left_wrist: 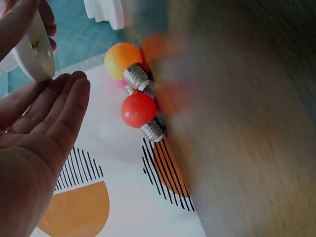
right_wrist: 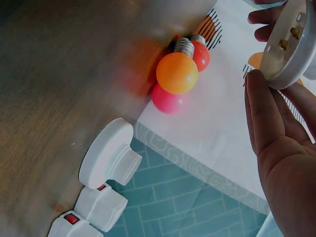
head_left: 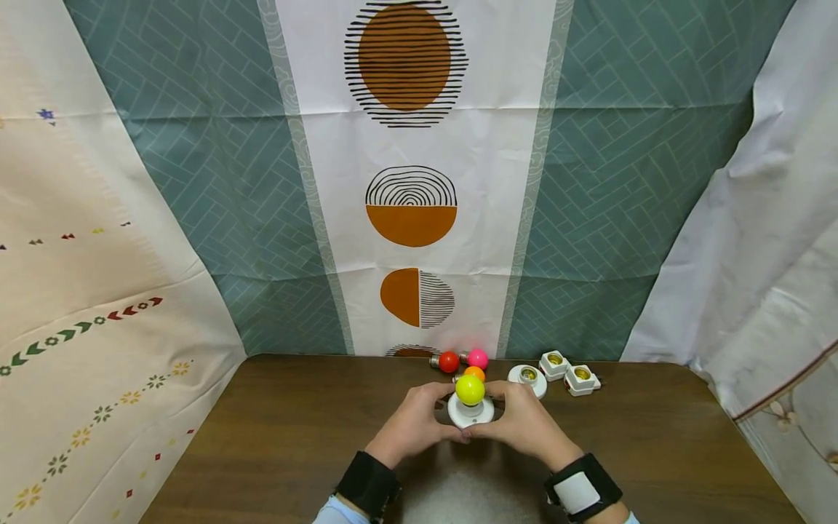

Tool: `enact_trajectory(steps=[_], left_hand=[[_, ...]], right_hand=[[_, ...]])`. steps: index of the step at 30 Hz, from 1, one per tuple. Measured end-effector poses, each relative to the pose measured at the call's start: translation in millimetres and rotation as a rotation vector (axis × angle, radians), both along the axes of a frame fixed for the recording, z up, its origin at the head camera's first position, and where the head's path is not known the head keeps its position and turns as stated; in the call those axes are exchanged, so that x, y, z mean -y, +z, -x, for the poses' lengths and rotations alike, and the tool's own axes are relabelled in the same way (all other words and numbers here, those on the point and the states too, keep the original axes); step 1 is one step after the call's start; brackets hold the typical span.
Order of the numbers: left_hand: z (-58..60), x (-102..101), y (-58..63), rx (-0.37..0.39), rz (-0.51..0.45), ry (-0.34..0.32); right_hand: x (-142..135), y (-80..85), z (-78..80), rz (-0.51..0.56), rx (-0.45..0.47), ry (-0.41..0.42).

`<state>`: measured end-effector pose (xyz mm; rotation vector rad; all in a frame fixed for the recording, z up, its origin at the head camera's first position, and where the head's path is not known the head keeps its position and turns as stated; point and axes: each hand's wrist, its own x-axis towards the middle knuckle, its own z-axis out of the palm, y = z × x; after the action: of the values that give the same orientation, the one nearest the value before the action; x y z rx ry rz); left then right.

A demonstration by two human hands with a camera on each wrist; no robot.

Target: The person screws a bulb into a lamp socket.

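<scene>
A yellow bulb stands upright in a round white lamp holder, which is raised off the table. My left hand grips the holder's rim from the left, and my right hand grips it from the right. Fingers lie along the sides, and the thumbs meet at the near edge. In the right wrist view the holder's hollow underside shows brass screws. Only part of the holder appears in the left wrist view, tilted between the fingers.
Behind the hands lie a red bulb, a pink bulb and an orange bulb. Further right are another round holder and two square switched holders. A patterned cloth hangs at the table's back edge.
</scene>
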<state>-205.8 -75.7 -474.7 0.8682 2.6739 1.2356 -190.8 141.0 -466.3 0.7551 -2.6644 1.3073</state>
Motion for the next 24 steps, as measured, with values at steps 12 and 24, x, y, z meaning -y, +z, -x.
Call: enact_trajectory(steps=[12, 24], left_hand=[[-2.3, -3.7, 0.5, -0.068, -0.011, 0.024], [-2.8, -1.7, -3.2, -0.025, 0.011, 0.005]], right_hand=[[1.7, 3.6, -0.8, -0.033, 0.004, 0.01], [3.4, -0.8, -2.1, -0.052, -0.003, 0.067]])
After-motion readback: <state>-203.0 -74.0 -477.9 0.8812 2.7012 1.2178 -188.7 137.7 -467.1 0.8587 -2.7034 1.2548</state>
